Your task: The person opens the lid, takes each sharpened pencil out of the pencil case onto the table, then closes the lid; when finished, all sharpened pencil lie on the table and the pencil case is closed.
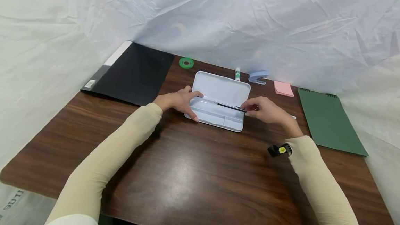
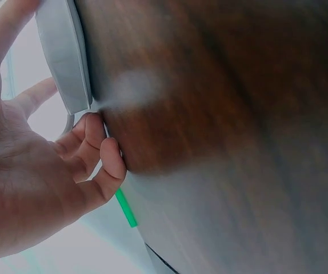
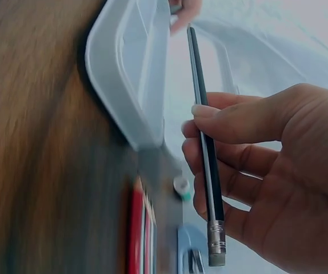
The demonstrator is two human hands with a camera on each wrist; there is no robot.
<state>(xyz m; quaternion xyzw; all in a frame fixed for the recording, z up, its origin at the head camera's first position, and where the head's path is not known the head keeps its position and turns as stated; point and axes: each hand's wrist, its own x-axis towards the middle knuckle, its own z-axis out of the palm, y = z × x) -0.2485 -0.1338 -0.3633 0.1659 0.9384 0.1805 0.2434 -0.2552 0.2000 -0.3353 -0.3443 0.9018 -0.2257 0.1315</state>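
Observation:
A white pencil case (image 1: 232, 123) lies with its lid (image 1: 222, 86) raised back. Across its left end my left hand (image 1: 179, 100) is spread, thumb at the front rim and forefinger near the hinge; the other fingers bend loosely beside the case (image 2: 67, 57) in the left wrist view. My right hand (image 1: 265, 110) pinches a black pencil (image 1: 229, 107) near its rear end, holding it over the case's right side. The right wrist view shows the pencil's silver ferrule and eraser (image 3: 216, 251), with the thumb pressed on the shaft.
Several pencils, one red (image 3: 135, 228), lie right of the case, partly hidden by my right hand. Behind stand green tape (image 1: 186, 63), a glue stick (image 1: 237, 74), a blue stapler (image 1: 258, 77) and pink sticky notes (image 1: 283, 88). A black folder (image 1: 134, 72) lies left, a green notebook (image 1: 331, 121) right.

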